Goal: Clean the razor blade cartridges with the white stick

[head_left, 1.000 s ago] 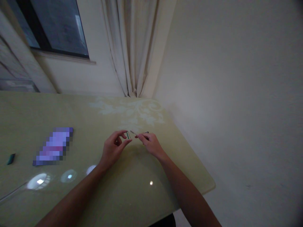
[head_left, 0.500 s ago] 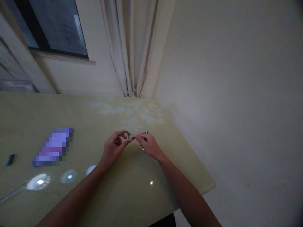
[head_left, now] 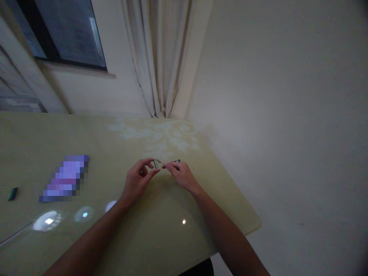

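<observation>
Over the table, my left hand (head_left: 138, 177) pinches a small green-and-silver strip (head_left: 155, 164) upright between thumb and forefinger. It is too small to tell what kind of part it is. Just to its right, the closed fingers of my right hand (head_left: 181, 175) grip a thin pale cord or ribbon (head_left: 161, 162) that runs towards the strip. A dark narrow end (head_left: 177, 161) sticks out past the right knuckles, partly hidden by that hand. Both hands are raised, their fingertips a short gap apart.
A blurred-out purple rectangular thing (head_left: 64, 178) lies on the glossy table (head_left: 138, 237) at left. Beyond it rests a small dark green piece (head_left: 13, 194). A thin cable (head_left: 15, 234) reaches in from the left edge. Curtain (head_left: 163, 57) and wall (head_left: 287, 115) border the table.
The green strip has turned slightly between my left fingers, showing more of its silver edge. My right fingertips have shifted a little to the right along the cord.
</observation>
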### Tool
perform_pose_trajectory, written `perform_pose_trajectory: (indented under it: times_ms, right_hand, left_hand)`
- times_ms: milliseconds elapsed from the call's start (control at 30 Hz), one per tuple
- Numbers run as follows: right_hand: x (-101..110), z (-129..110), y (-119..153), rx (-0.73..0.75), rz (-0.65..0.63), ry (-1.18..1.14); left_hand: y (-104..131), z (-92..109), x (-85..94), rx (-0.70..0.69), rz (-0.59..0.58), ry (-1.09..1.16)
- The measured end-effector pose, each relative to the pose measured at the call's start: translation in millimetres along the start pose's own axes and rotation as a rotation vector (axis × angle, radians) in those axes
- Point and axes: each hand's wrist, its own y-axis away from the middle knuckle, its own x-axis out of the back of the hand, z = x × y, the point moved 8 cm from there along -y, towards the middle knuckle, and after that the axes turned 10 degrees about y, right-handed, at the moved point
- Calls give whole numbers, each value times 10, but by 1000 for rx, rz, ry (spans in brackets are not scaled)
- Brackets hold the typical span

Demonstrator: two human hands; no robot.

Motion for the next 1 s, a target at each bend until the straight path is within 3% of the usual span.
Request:
perform_pose_trajectory:
  times_ms: [267,433,600,733,900,1000]
  right_hand:
    - [-37,-79,15,64,-34,-62]
    - [4,-9,6,0,7,-14]
    - [-49,-100,25,79,-70,-53]
    - [12,-35,6,6,2,8]
    - [-68,-54,15,37,-74,-70]
    - [-41,-39,12,34,-45,-14]
  left_hand:
    - [-1,4,5,-22,-5,2]
    - [-17,-30,3,0,-8,-18]
    - [-20,-18,17,-7,14,-10]
    - [-28,-18,26,13,24,-12]
    - [-34,1,40,18,32,-19]
    - [-34,10,60,8,46,-28]
